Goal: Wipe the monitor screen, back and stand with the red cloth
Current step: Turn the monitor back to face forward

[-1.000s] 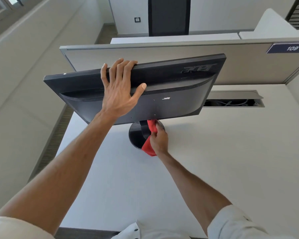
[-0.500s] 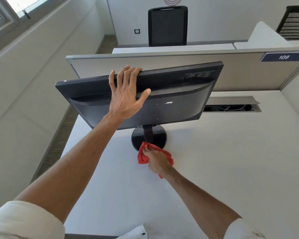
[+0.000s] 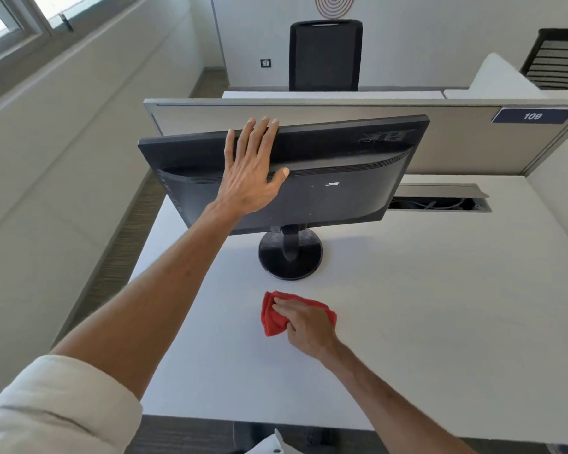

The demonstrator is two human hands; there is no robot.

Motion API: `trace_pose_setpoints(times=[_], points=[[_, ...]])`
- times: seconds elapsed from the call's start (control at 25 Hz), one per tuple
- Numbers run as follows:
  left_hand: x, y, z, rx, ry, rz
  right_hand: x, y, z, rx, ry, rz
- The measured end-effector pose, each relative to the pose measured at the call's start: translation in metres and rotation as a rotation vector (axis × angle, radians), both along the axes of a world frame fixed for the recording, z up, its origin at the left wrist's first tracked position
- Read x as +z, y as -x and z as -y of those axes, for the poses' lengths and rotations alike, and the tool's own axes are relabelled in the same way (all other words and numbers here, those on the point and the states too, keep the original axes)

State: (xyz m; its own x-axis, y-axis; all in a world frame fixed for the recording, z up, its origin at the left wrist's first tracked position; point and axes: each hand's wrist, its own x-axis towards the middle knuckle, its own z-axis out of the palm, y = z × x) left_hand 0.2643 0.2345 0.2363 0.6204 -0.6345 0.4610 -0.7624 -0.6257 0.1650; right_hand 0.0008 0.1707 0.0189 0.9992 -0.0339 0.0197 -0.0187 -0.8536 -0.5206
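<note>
White office desk (image 3: 407, 306) — right hand (image 3: 309, 326) fingers curled, pressing the crumpled red cloth (image 3: 273, 319) flat, just near of the round black stand (image 3: 291, 253). Left hand (image 3: 253, 178) fingers spread over the black plastic monitor (image 3: 341, 178) back's top edge — arm outstretched.

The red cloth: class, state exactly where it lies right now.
In the head view, the red cloth lies on the white desk under the right hand, apart from and just nearer the person than the monitor's round base.
</note>
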Motion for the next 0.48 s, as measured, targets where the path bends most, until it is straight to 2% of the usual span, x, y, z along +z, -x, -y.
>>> trace_pose_setpoints(times=[0.12,0.32,0.48], points=[[-0.003,-0.001,-0.017,0.055,0.008,-0.002,-0.020,0.025,-0.011,0.004,0.111,0.062],[-0.009,-0.004,-0.041,0.088,0.009,0.001,-0.055,0.073,-0.032,0.133,0.300,-0.107],[-0.011,-0.002,-0.051,0.090,0.010,0.003,-0.058,0.077,-0.031,0.176,0.313,-0.170]])
